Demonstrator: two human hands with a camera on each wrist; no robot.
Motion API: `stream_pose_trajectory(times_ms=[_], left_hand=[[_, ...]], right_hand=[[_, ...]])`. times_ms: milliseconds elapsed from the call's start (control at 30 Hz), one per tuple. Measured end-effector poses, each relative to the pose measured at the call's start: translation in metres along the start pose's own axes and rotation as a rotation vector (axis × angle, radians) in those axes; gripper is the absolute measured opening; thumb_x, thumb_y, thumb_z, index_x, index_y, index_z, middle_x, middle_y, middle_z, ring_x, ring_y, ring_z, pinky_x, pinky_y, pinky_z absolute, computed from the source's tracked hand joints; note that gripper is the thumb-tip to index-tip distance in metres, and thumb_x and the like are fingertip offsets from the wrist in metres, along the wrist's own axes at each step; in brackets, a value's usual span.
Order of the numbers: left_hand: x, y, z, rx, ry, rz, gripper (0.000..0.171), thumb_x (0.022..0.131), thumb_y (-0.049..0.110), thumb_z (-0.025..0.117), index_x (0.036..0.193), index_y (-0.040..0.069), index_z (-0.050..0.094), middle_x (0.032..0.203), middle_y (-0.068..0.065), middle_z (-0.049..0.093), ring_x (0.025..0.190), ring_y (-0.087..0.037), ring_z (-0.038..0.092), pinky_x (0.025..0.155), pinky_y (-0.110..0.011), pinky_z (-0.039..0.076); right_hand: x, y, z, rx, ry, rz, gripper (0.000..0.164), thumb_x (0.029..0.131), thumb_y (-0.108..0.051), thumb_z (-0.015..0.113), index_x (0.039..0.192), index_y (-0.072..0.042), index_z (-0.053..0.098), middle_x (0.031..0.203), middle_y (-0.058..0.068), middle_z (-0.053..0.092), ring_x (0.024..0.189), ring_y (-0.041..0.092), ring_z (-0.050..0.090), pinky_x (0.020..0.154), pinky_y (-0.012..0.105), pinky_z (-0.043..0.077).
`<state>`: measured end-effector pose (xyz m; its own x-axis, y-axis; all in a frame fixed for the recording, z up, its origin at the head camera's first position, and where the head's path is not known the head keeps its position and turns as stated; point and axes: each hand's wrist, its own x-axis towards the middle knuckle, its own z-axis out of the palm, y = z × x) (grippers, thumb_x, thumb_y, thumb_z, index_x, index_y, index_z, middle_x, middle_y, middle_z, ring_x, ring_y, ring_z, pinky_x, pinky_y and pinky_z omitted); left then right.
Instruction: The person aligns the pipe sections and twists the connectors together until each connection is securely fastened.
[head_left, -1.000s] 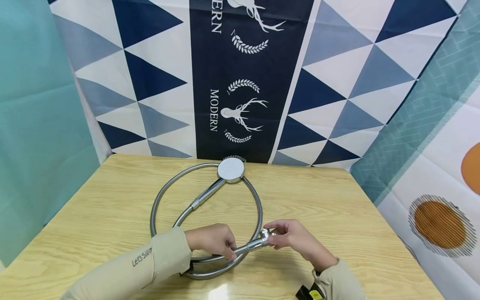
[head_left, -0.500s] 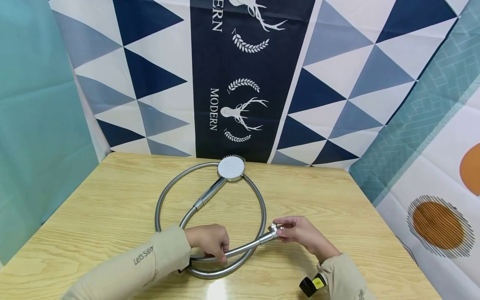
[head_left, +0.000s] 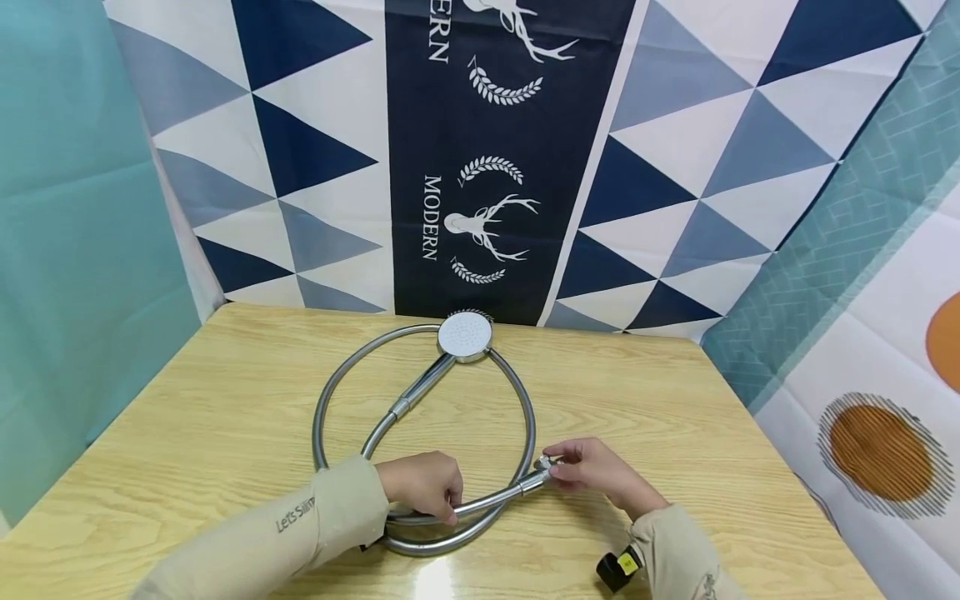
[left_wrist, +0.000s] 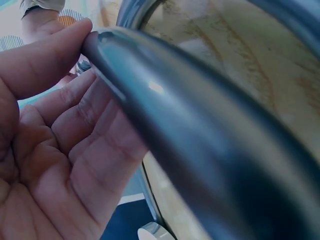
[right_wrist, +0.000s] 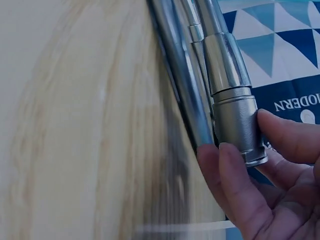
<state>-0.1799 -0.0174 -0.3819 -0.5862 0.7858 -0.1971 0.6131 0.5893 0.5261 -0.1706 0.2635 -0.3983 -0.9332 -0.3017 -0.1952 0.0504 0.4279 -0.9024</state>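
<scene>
A silver shower hose [head_left: 487, 502] lies looped on the wooden table, its near end lifted. My left hand [head_left: 427, 483] pinches the hose close to that end; in the left wrist view, the thumb and fingers lie on the glossy hose [left_wrist: 190, 110]. My right hand [head_left: 596, 473] holds the metal connector [right_wrist: 235, 125] at the hose's end between thumb and fingers. Part of the connector's tip is hidden behind the fingers. The hose's other end joins a chrome hand shower [head_left: 465, 336], which lies at the table's back, white spray face up.
The wooden table [head_left: 637, 400] meets a patterned cloth backdrop [head_left: 315, 167] at its back edge. Teal cloth [head_left: 82, 208] hangs at the left, and a white cloth with orange circles [head_left: 825, 517] at the right. A black wrist device [head_left: 617, 573] sits at my right cuff.
The hose end and my right hand have shifted right and up, then slightly back down. The left hand has slid a little left along the hose. The loops moved slightly right.
</scene>
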Motion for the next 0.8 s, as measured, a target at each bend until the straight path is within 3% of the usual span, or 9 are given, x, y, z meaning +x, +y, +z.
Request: stream_pose_trajectory(times_ms=[467, 600, 800], left_hand=[[0.002, -0.001, 0.001, 0.054, -0.015, -0.006, 0.015, 0.08, 0.008, 0.077, 0.068, 0.005, 0.068, 0.059, 0.008, 0.053, 0.054, -0.003, 0.042, 0.053, -0.018, 0.039], [0.001, -0.003, 0.001, 0.043, -0.042, -0.036, 0.012, 0.082, 0.01, 0.076, 0.073, 0.006, 0.069, 0.064, 0.007, 0.056, 0.055, -0.004, 0.045, 0.054, -0.02, 0.04], [-0.001, -0.008, -0.005, 0.049, -0.086, -0.068, 0.011, 0.085, 0.016, 0.073, 0.077, 0.01, 0.069, 0.071, 0.008, 0.057, 0.062, -0.005, 0.047, 0.059, -0.022, 0.041]], right_hand=[[0.007, 0.001, 0.01, -0.174, 0.013, -0.051, 0.035, 0.089, 0.002, 0.062, 0.119, 0.019, 0.053, 0.088, 0.011, 0.058, 0.073, 0.018, 0.061, 0.067, 0.035, 0.056], [0.006, 0.0, 0.01, -0.214, 0.011, -0.056, 0.037, 0.087, 0.002, 0.064, 0.118, 0.019, 0.054, 0.09, 0.01, 0.059, 0.071, 0.016, 0.059, 0.063, 0.031, 0.054], [0.004, -0.003, 0.006, -0.36, 0.017, -0.125, 0.04, 0.083, -0.001, 0.069, 0.118, 0.015, 0.057, 0.095, 0.015, 0.064, 0.08, 0.019, 0.059, 0.064, 0.027, 0.05]])
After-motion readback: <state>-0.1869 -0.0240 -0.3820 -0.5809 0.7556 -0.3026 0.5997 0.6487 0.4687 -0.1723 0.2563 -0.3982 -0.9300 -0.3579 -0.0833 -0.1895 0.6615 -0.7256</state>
